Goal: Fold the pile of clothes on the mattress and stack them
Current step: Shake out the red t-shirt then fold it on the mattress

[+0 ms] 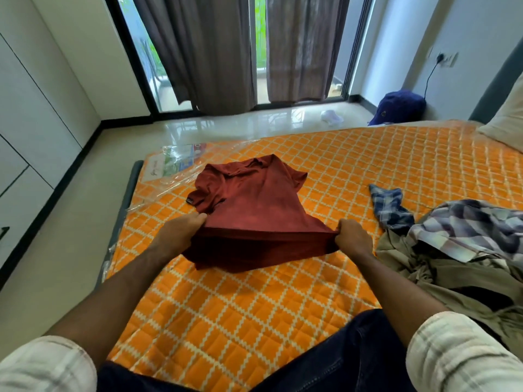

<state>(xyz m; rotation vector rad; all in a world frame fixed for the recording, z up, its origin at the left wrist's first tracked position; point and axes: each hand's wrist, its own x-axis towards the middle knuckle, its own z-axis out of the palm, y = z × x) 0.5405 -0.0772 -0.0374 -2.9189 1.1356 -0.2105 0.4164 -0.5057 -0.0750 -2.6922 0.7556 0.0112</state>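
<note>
Two hands pinch the near edge of the red shirt (249, 202), lifted off the orange mattress (353, 165): left hand (181, 232) and right hand (352, 237), fingers curled tight on cloth. The collar end lies flat. The bunched sleeve may fold in crooked; the pile (458, 244) sits just beside and could snag.

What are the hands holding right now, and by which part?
Both the left hand and right hand grip the rust-red shirt by its bottom hem.
</note>
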